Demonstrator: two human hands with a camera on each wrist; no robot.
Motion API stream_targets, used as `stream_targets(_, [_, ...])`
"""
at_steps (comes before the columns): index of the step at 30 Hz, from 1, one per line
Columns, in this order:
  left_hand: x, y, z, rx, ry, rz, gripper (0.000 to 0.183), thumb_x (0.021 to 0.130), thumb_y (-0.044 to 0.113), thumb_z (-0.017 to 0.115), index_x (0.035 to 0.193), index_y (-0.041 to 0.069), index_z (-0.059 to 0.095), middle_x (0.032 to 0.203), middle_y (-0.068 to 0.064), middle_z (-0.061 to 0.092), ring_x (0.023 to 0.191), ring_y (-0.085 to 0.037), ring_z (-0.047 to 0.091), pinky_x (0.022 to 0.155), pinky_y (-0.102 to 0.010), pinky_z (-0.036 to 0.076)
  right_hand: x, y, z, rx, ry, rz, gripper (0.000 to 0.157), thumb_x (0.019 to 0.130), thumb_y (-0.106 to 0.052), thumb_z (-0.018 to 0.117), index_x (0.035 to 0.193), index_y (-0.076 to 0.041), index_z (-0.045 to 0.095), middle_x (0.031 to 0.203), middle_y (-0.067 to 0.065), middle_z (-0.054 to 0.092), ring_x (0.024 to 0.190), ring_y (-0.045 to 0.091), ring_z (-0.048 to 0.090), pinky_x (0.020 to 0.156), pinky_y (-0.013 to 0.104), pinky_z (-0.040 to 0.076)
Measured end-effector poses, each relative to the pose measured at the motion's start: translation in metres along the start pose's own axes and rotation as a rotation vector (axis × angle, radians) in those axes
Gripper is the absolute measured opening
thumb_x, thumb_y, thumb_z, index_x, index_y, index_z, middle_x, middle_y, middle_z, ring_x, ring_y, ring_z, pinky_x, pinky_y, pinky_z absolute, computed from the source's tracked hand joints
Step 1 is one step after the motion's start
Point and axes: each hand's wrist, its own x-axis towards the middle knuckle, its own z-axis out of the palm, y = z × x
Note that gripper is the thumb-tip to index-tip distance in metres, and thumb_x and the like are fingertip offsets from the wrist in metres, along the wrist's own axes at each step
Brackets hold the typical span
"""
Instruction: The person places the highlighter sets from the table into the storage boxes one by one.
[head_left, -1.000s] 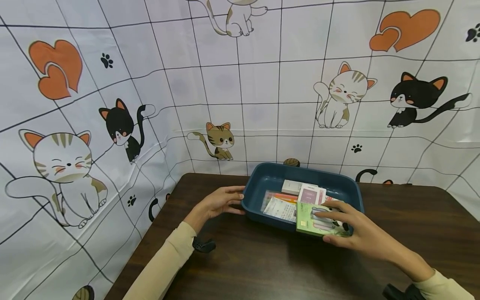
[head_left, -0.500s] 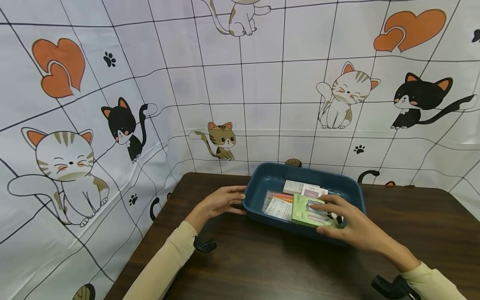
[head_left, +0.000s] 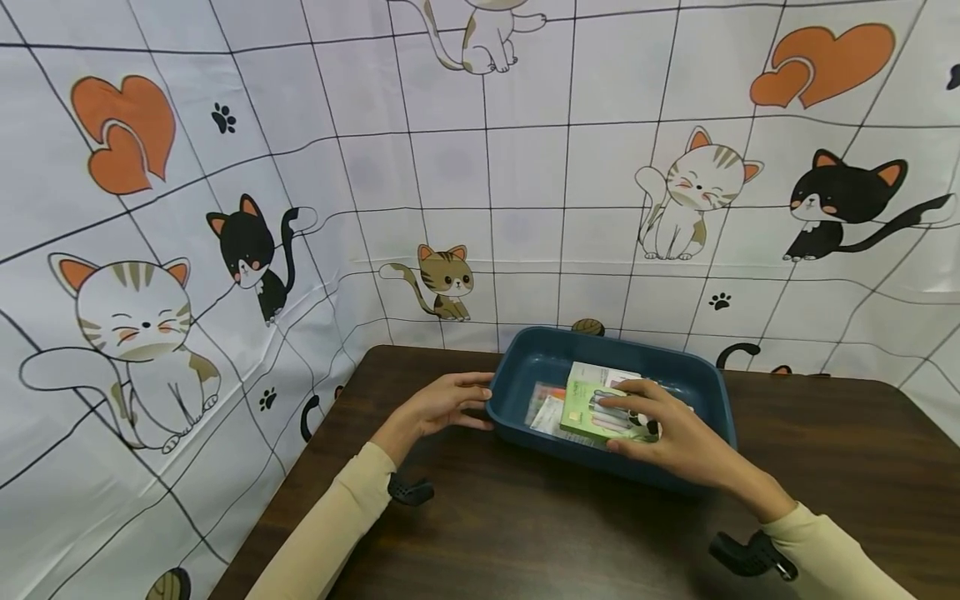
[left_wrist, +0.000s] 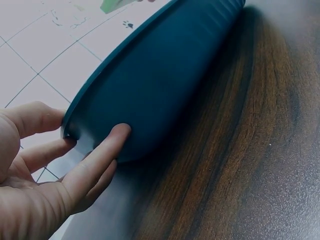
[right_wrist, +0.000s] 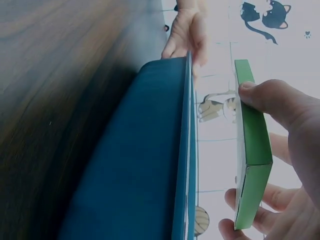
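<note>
My right hand holds a flat green box printed with pens and a panda, over the blue plastic bin. In the right wrist view the thumb presses one edge of the green box and fingertips reach its other edge; it is above the bin's rim. My left hand touches the bin's left end with extended fingers. The left wrist view shows its fingertips at the rim and on the outer wall of the bin. Part of the bin's contents is hidden under the green box.
Inside the bin lie a white box, a paper slip and a clear pouch with orange items. The bin stands on a dark wooden table, near a cat-printed wall sheet.
My right hand has moved the green box left, from over the bin's front right rim to further over its contents, covering more of them. The left hand stays at the bin's end.
</note>
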Motion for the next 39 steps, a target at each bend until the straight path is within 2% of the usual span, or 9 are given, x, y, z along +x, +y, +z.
stream_targets(7, [-0.001,0.000,0.001,0.000,0.010,0.000,0.056,0.101,0.009,0.065,0.153,0.005,0.045,0.136,-0.021,0.059,0.120,-0.038,0.061,0.089,-0.056,0.056,0.014,-0.008,0.013,0.032,-0.012,-0.010,0.054,0.093,-0.032,0.078,0.141,-0.013,0.062,0.144,0.020,0.047,0.119,0.034,0.054,0.075,0.040,0.054])
stream_targets(14, [-0.004,0.000,-0.001,0.000,0.016,0.002,0.057,0.100,0.010,0.066,0.153,0.005,0.044,0.136,-0.021,0.059,0.121,-0.038,0.061,0.089,-0.056,0.056,0.031,-0.018,0.034,-0.033,0.014,-0.029,0.053,0.090,-0.034,0.080,0.137,-0.014,0.066,0.140,0.019,0.052,0.121,0.036,0.052,0.084,0.049,0.053])
stream_targets(19, [-0.005,0.000,-0.002,0.005,0.024,0.005,0.057,0.100,0.010,0.067,0.152,0.005,0.046,0.135,-0.021,0.060,0.119,-0.038,0.062,0.088,-0.056,0.057,0.041,-0.024,0.046,-0.055,0.033,-0.013,0.053,0.089,-0.035,0.082,0.135,-0.014,0.068,0.138,0.020,0.053,0.117,0.034,0.054,0.086,0.051,0.051])
stream_targets(25, [-0.003,0.000,0.001,0.016,0.017,0.011,0.056,0.101,0.011,0.066,0.152,0.004,0.046,0.131,-0.019,0.063,0.118,-0.036,0.062,0.088,-0.055,0.057,0.049,-0.026,0.053,-0.052,0.063,-0.001,0.054,0.087,-0.032,0.084,0.134,-0.011,0.068,0.136,0.023,0.054,0.118,0.038,0.055,0.089,0.055,0.051])
stream_targets(32, [-0.001,0.000,0.001,0.007,0.009,0.005,0.054,0.101,0.010,0.065,0.152,0.005,0.046,0.131,-0.019,0.063,0.119,-0.036,0.062,0.088,-0.055,0.057,0.053,-0.026,0.058,-0.025,0.052,0.048,0.055,0.089,-0.035,0.082,0.135,-0.010,0.067,0.139,0.023,0.053,0.120,0.040,0.053,0.092,0.057,0.050])
stream_targets(39, [-0.001,0.001,0.000,0.006,0.011,-0.001,0.056,0.101,0.011,0.066,0.152,0.005,0.046,0.130,-0.019,0.063,0.119,-0.037,0.062,0.087,-0.054,0.057,0.057,-0.024,0.063,-0.008,0.063,0.066,0.053,0.088,-0.032,0.082,0.134,-0.009,0.068,0.139,0.024,0.053,0.118,0.038,0.054,0.089,0.054,0.051])
